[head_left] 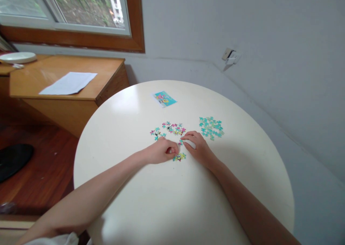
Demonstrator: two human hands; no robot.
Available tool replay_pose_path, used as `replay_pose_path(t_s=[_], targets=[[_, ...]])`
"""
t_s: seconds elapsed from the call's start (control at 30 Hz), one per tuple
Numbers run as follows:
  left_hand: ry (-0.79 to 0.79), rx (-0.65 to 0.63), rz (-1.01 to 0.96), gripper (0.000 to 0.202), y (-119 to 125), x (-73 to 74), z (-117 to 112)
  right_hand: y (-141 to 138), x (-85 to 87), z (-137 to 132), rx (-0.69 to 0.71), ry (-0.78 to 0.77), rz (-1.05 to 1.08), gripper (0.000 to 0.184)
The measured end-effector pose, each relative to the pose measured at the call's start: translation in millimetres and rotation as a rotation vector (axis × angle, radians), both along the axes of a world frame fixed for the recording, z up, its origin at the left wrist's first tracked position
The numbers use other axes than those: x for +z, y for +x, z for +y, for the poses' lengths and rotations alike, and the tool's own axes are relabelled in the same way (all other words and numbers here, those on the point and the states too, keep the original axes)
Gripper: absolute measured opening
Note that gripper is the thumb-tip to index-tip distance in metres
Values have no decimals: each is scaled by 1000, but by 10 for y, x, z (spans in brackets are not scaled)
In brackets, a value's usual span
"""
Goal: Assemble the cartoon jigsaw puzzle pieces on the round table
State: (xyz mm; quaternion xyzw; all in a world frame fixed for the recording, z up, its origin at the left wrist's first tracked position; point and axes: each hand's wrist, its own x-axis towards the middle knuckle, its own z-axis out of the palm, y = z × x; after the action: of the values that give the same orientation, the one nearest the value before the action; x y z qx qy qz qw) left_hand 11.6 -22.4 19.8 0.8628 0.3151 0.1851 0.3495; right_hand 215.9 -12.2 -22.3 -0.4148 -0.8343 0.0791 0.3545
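Note:
My left hand [162,150] is closed, its fingers curled and thumb at the edge of a small yellow and teal cluster of jigsaw puzzle pieces [179,157]. What those fingers hold, if anything, is hidden. Facing it, my right hand [198,148] has thumb and fingertips brought together at a small teal and pink puzzle piece [180,143]. Just beyond the hands lie loose pink, yellow and teal puzzle pieces [174,128], with a smaller group of pieces [157,133] to their left. A spread of plain teal puzzle pieces [211,127] lies right of my right hand.
A colourful picture card [164,99] lies toward the far side of the round white table [129,130]. Beyond it at left, a wooden desk [107,67] bears a sheet of paper [69,83] and a white plate [18,57]. A wall socket [228,54] is at right.

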Motion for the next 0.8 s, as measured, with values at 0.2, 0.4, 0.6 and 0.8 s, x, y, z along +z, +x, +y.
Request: replay_pose_path(t_s=[0.2,0.4,0.6,0.8], targets=[[65,-6,6,16,15,-31,-9,3,-1,-1,-2,5,-2,16],[111,-9,5,16,30,-55,-13,2,6,-5,-3,-4,-3,17],[147,-38,24,16,36,-40,-16,-1,15,-6,-6,-11,-7,17],[188,-60,39,16,41,-22,-25,-5,20,-6,-9,-8,1,17]])
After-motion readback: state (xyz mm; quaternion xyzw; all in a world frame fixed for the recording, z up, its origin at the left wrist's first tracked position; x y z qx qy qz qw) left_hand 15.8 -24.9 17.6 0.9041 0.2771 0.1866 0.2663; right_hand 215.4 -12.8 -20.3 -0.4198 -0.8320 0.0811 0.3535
